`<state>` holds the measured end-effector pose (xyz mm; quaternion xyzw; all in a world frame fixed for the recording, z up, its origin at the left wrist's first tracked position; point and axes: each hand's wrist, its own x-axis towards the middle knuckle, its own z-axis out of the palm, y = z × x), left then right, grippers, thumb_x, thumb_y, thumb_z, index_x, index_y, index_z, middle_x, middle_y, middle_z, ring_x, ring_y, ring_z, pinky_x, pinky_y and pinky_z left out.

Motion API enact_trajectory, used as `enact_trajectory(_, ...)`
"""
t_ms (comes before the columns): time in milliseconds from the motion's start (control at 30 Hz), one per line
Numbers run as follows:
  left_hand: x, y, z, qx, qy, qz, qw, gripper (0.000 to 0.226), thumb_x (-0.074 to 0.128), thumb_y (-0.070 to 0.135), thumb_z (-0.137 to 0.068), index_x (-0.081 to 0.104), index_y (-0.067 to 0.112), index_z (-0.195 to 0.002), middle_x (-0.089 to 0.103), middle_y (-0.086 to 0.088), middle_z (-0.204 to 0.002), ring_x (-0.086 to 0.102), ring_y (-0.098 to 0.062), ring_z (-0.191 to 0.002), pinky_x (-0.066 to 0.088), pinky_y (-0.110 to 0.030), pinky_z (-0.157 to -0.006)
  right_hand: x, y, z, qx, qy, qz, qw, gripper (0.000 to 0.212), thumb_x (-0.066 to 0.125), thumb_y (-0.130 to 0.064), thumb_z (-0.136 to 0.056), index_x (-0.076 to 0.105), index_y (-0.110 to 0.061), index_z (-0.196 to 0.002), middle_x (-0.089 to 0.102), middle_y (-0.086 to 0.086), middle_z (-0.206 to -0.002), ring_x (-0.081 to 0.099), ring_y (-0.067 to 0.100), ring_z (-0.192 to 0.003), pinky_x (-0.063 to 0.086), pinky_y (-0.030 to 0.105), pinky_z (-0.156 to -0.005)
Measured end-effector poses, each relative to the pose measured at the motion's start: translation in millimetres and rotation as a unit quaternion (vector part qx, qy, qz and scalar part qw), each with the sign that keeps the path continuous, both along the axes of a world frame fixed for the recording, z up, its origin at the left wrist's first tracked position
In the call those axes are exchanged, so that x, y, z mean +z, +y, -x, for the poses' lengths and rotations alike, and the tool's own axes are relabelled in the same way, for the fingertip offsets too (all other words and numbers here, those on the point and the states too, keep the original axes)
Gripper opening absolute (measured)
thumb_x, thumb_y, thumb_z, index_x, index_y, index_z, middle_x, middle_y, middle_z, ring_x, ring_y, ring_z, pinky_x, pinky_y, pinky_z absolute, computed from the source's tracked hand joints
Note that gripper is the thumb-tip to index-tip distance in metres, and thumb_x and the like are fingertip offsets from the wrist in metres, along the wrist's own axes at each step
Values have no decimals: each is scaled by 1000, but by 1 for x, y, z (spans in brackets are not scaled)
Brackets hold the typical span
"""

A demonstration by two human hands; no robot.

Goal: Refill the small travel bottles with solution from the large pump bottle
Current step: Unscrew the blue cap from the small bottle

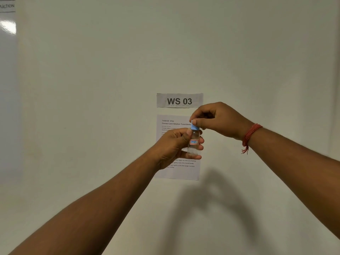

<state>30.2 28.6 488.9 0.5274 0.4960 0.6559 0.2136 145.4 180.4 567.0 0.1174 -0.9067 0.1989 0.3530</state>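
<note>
The left hand (175, 144) grips the small bottle (194, 142) upright, up before the wall; the right hand (213, 118) pinches its blue cap (194, 126). Better to keep the bottle steady and turn only the cap.

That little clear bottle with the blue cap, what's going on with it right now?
A person holds the small clear travel bottle upright in the left hand, fingers wrapped round its body. The right hand pinches the blue cap at the top; whether it is going on or coming off cannot be told. The bottle looks mostly empty. Behind the hands, a "WS 03" sign and a task sheet hang on the wall. No large pump bottle is in view.
</note>
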Motion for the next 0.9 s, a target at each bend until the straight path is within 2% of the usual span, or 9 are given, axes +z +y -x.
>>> enact_trajectory(133,0,0,2,7,1,-2,1000,40,56,41,-93,69,12,-116,76,-5,-99,74,-22,-93,64,-44,-80,-2,1,2,6,20,9,1000,14,66,-36,-89,73,-30,-99,73,-10,-89,68,8,-82,56,26,-75)
enact_trajectory(233,-1,0,3,7,3,0,1000,41,56,41,-93,69,11,-117,76,-5,-100,73,-21,-94,64,-44,-80,-1,2,4,1,28,3,1000,9,68,-36,-87,72,-30,-92,72,-10,-85,66,9,-79,57,29,-75)
enact_trajectory(400,-3,1,6,8,3,4,1000,42,57,42,-93,69,10,-118,75,-6,-101,73,-22,-95,63,-44,-80,-3,3,7,3,20,-3,1000,6,69,-25,-86,73,-29,-89,71,-13,-81,65,4,-75,52,18,-69)
enact_trajectory(533,-5,3,8,9,3,6,1000,41,57,42,-93,70,10,-116,75,-7,-102,73,-22,-95,63,-47,-83,-4,4,8,7,13,-4,1000,11,67,-23,-87,73,-31,-93,71,-14,-83,66,5,-78,53,20,-72)
enact_trajectory(667,-5,3,9,13,2,7,1000,42,56,42,-93,69,10,-116,76,-6,-102,73,-22,-95,63,-47,-83,-7,6,9,12,23,8,1000,12,68,-32,-86,73,-30,-97,73,-11,-89,68,8,-85,56,25,-77)
enact_trajectory(800,-7,4,8,19,2,12,1000,44,56,42,-92,68,8,-117,76,-6,-101,73,-22,-95,63,-47,-83,-11,6,9,12,21,0,1000,6,70,-30,-85,73,-30,-90,72,-16,-85,68,4,-81,54,18,-71)
enact_trajectory(900,-8,4,7,22,4,15,1000,45,55,42,-92,68,8,-117,75,-6,-101,73,-23,-94,64,-46,-82,-12,5,9,16,19,-3,1000,12,69,-25,-86,72,-36,-88,71,-18,-83,68,4,-80,53,14,-68)
